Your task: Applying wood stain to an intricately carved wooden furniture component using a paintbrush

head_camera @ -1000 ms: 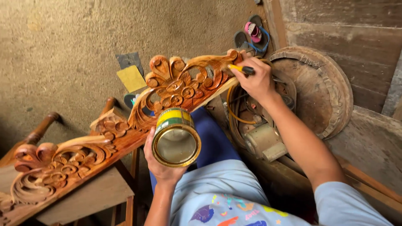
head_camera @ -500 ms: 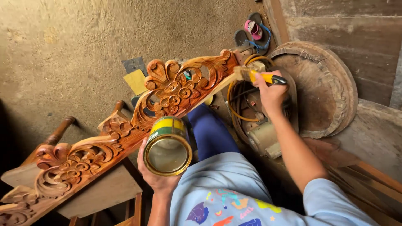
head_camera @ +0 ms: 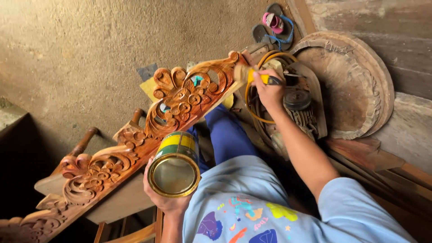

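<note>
Running diagonally from the near left to the far middle of the scene, the carved wooden panel [head_camera: 135, 144] lies across a plain wooden tabletop [head_camera: 121, 202], its scrollwork and flower relief glossy reddish brown. Its far end rises toward the right hand.

The right hand [head_camera: 268, 92] is closed around the yellow handle of a paintbrush [head_camera: 252, 75], fingers wrapped and thumb pressed on top. The bristles touch the far tip of the panel. The forearm extends from the near right in a pale blue sleeve.

The left hand [head_camera: 166, 198] is cupped under a metal tin [head_camera: 174, 165], fingers curled around its lower wall, holding it just beside the near edge of the panel. The tin has a green and yellow band and stands open, mouth turned toward the camera. Its contents cannot be made out.

Between the arms, the person's blue trouser leg [head_camera: 227, 135] and pale blue printed shirt [head_camera: 252, 211] fill the near middle.

Right of the brush hand lies a small machine with a coiled yellow hose [head_camera: 253, 112]; its kind cannot be told. Further right, a round carved wooden disc [head_camera: 355, 81] leans against plank walling. A pair of sandals [head_camera: 272, 24] sits at the far edge on the bare concrete floor [head_camera: 81, 54]. A yellow sheet [head_camera: 148, 87] shows under the panel's far half. Turned wooden legs [head_camera: 83, 144] project left of the panel.
</note>
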